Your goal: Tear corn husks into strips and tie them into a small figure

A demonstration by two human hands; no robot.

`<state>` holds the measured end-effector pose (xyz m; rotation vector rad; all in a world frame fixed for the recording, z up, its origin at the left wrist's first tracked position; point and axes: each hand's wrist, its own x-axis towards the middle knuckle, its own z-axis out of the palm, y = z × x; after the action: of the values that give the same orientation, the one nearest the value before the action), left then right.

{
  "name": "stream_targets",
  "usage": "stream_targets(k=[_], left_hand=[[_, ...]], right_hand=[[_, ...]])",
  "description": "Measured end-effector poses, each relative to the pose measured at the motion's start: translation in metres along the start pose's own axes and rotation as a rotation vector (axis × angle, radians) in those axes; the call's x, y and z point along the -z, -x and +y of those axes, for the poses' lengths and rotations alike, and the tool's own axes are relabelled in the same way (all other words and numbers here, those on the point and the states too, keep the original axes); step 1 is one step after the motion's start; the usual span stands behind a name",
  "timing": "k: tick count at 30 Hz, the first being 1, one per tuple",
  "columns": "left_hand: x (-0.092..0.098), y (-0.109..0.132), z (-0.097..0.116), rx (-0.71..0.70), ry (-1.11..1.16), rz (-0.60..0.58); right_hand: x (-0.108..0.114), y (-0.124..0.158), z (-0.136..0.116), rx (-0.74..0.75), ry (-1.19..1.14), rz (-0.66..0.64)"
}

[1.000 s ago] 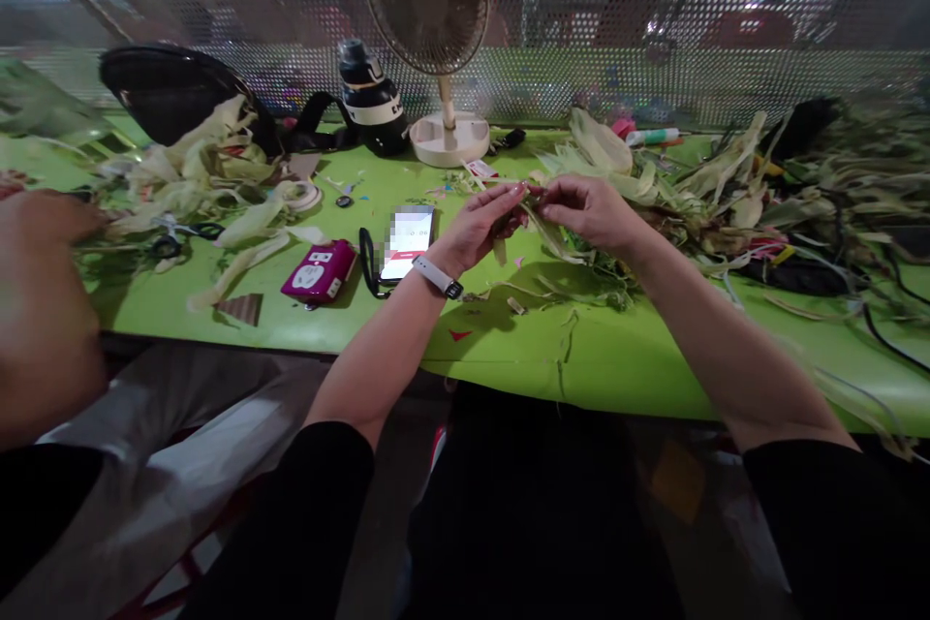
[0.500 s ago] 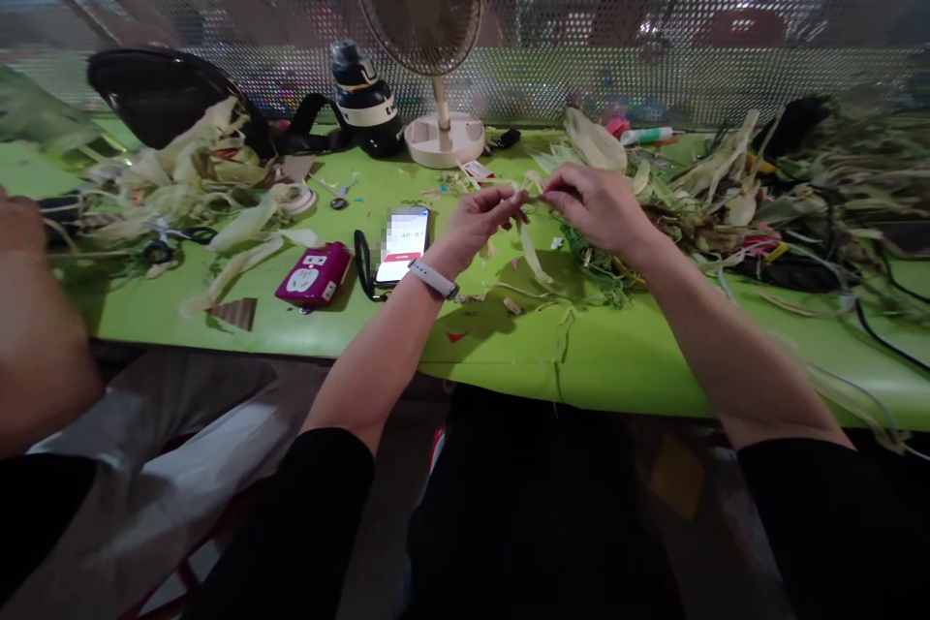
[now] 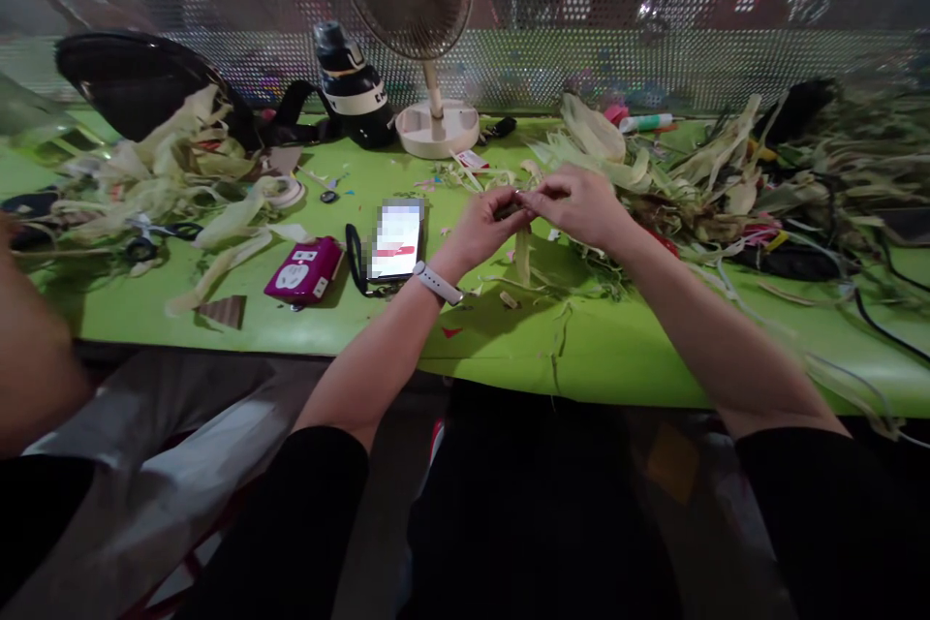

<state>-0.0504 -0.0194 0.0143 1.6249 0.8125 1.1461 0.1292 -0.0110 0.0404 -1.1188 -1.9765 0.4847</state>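
Over the green table (image 3: 494, 349), my two hands meet at the fingertips. My left hand (image 3: 485, 225), with a pale watch band at the wrist, is closed in a pinch on a strip of corn husk (image 3: 523, 257) that hangs below the fingers. My right hand (image 3: 579, 203) pinches at the same spot, where the husk's upper end is mostly covered by fingers. Beneath my right hand lie thin green sprigs (image 3: 603, 279). A heap of dried corn husks (image 3: 716, 170) spreads to the right, with one broad husk (image 3: 592, 128) just behind my right hand.
Left of my hands lie a lit phone (image 3: 396, 242) and a purple case (image 3: 305, 271). Behind stand a fan (image 3: 438, 131) and a black bottle (image 3: 359, 102). Scissors (image 3: 149, 240) and more husks (image 3: 167, 150) lie left, near another person's arm (image 3: 33, 339).
My hands have drawn together until the fingertips touch. The husk strip, which slanted to the right, now hangs straighter down. The view has shifted slightly.
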Motion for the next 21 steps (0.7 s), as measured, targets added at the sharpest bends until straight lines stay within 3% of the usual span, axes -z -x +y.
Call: stream_targets(k=[4,8,11,15,21], left_hand=[[0.0,0.0,-0.003,-0.037,-0.043,0.022],[0.001,0.001,-0.001,-0.025,-0.065,0.046],[-0.001,0.002,0.002,0.018,-0.002,-0.034],[-0.004,0.005,0.006,0.093,0.123,-0.108],[0.002,0.001,0.006,0.194,0.292,0.182]], right_hand=[[-0.008,0.001,0.0,-0.073,-0.176,-0.043],[-0.01,0.001,-0.004,-0.046,-0.205,0.076],[-0.014,0.002,-0.006,0.019,-0.142,0.156],[-0.017,0.003,-0.005,0.087,-0.056,0.153],[-0.001,0.01,-0.021,0.194,0.302,0.284]])
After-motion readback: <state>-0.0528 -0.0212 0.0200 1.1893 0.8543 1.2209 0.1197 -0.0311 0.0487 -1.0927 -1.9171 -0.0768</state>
